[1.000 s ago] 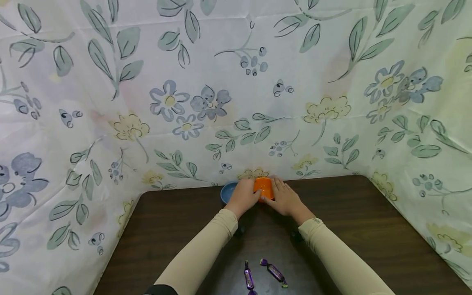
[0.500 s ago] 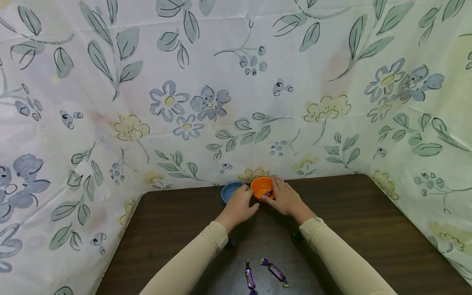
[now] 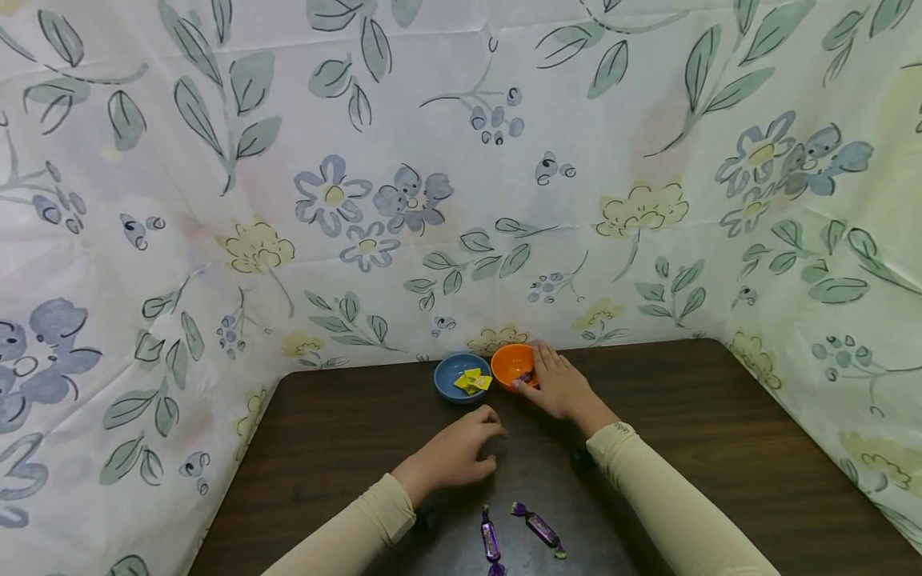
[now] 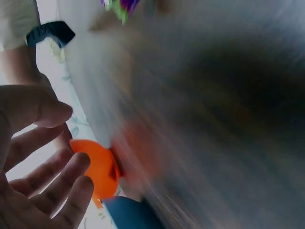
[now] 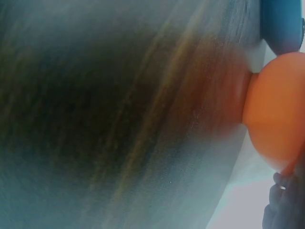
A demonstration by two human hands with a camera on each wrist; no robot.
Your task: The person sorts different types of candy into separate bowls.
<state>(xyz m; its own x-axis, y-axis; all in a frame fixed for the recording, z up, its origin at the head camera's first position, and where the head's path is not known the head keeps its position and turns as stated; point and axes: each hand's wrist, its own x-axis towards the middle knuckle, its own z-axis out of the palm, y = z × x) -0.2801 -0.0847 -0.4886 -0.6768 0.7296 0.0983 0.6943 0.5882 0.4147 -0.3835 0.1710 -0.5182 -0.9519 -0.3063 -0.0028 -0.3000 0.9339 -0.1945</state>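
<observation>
An orange bowl (image 3: 510, 364) stands at the table's back edge, a purple-wrapped candy (image 3: 527, 377) inside it. My right hand (image 3: 565, 388) rests against its right side, fingers straight and thumb at the near rim. Beside it on the left is a blue bowl (image 3: 448, 372) with several small yellow packets (image 3: 471, 382). My left hand (image 3: 455, 450) hovers in front of the bowls, holding nothing, its fingers loosely bent. Nearer lie two twist-wrapped purple candies: the left candy (image 3: 491, 541) points away from me, the right candy (image 3: 540, 530) lies slanted.
The dark wooden table (image 3: 324, 456) extends to both sides of my arms. Floral cloth (image 3: 461, 192) hangs along its back edge and both sides. A dark band (image 4: 50, 34) is around the left wrist.
My left hand has left the bowls and drawn back toward me, uncovering the blue bowl's yellow packets and the purple candy in the orange bowl. The right hand has stayed at the orange bowl.
</observation>
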